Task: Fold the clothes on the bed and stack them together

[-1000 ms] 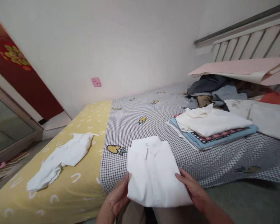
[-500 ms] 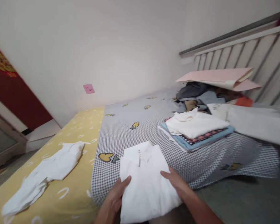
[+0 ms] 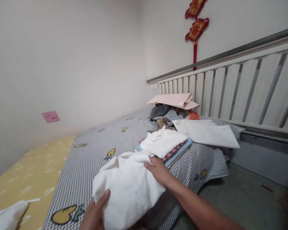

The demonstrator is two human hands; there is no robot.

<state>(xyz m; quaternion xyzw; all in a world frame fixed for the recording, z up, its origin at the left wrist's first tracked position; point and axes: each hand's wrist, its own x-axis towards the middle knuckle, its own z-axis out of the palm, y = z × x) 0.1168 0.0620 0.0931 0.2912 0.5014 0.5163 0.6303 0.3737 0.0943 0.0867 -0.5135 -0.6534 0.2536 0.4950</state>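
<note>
Between my hands hangs a folded white buttoned shirt, raised above the near edge of the bed. My left hand grips its lower left side, thumb on top and fingers hidden beneath. On the upper right edge, my right hand pinches the cloth, thumb in front. Just beyond the right hand lies a stack of folded clothes, with a white garment on top and a blue one underneath. The shirt overlaps the stack's near left corner in view; whether they touch, I cannot tell.
A checked sheet and a yellow sheet cover the bed. Another white garment lies at lower left. Behind the stack are a white sheet-like piece, rumpled dark clothes and pink card. A white radiator lines the right wall.
The view has turned right. My hands have lifted the white shirt and carried it toward the clothes stack; it now tilts and its collar no longer shows.
</note>
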